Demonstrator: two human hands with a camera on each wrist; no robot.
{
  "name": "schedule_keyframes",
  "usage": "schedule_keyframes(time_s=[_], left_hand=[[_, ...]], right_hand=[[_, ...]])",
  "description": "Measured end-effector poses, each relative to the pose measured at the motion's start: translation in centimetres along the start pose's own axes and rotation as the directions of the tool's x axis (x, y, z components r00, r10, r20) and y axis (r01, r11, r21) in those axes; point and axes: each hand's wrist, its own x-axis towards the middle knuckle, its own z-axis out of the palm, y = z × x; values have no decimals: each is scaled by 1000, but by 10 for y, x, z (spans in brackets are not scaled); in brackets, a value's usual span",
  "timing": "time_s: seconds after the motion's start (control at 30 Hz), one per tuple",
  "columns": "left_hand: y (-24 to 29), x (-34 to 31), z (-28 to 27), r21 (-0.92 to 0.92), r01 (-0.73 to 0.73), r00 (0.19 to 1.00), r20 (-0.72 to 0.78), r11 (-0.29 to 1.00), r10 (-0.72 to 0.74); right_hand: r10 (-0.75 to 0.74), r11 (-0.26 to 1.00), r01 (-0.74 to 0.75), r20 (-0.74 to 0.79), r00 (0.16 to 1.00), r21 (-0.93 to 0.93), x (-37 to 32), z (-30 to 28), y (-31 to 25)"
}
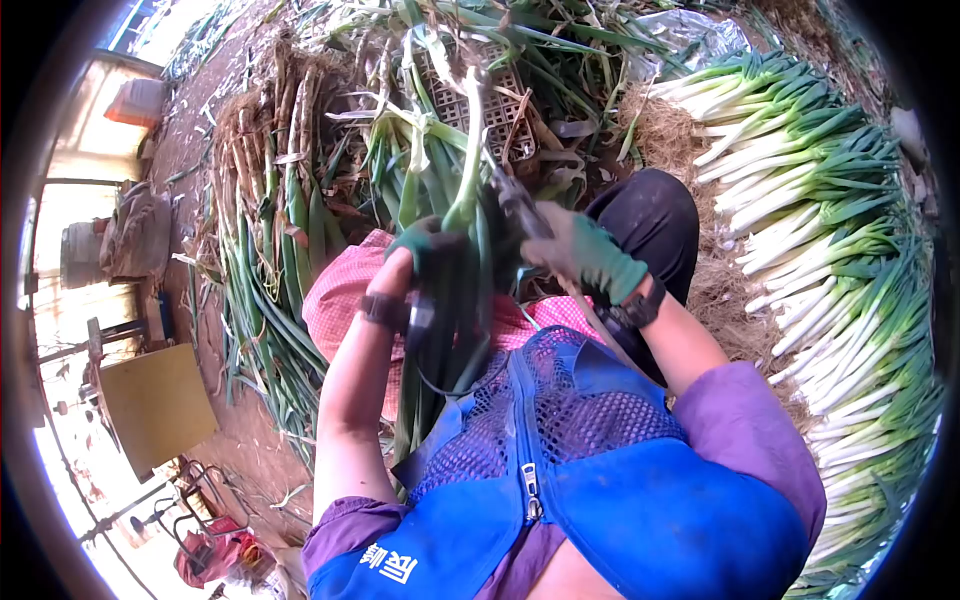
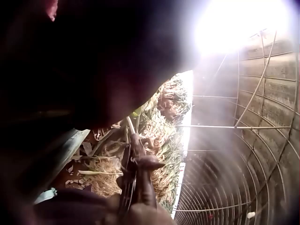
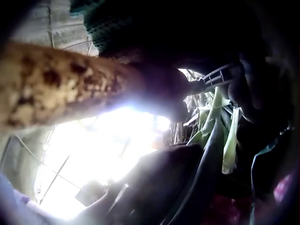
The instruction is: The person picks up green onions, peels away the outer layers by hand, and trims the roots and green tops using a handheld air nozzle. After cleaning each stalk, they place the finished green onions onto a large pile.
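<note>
A big stack of cleaned leeks (image 1: 830,230) lies in rows along the right side of the ground. A heap of uncleaned leeks (image 1: 275,200) with dry leaves lies at the left side. Between them, at the far side, stands a plastic crate (image 1: 495,105). A pink cloth (image 1: 335,300) covers the person's lap. Above it the gloved left hand (image 1: 428,250) has its fingers curled around one leek (image 1: 468,170), which stands upright with its leaves hanging down. Just beside, the gloved right hand (image 1: 585,255) grips a dark tool (image 1: 515,205), its tip at the stalk.
</note>
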Motion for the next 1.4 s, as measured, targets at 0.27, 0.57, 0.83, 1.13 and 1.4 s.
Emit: schedule_keyframes(time_s=[0.27,0.57,0.83,1.13,1.4], left_hand=[[-8,-21,12,61,142,990,0,988,-142],[-18,-10,2,63,155,987,39,986,-158],[7,-23,-32,41,363,931,20,931,-364],[-53,135,-131,-156,63,780,-608,986,-147],[-52,140,-129,113,237,844,-516,965,-147]], right_hand=[[62,994,-62,-6,998,-85,93,-11,2],[36,985,-44,-52,998,-164,140,-21,-4],[46,969,-73,-117,992,-237,143,-18,5],[-72,972,102,145,987,-212,135,0,-41],[-304,949,297,-51,951,-108,133,6,-34]])
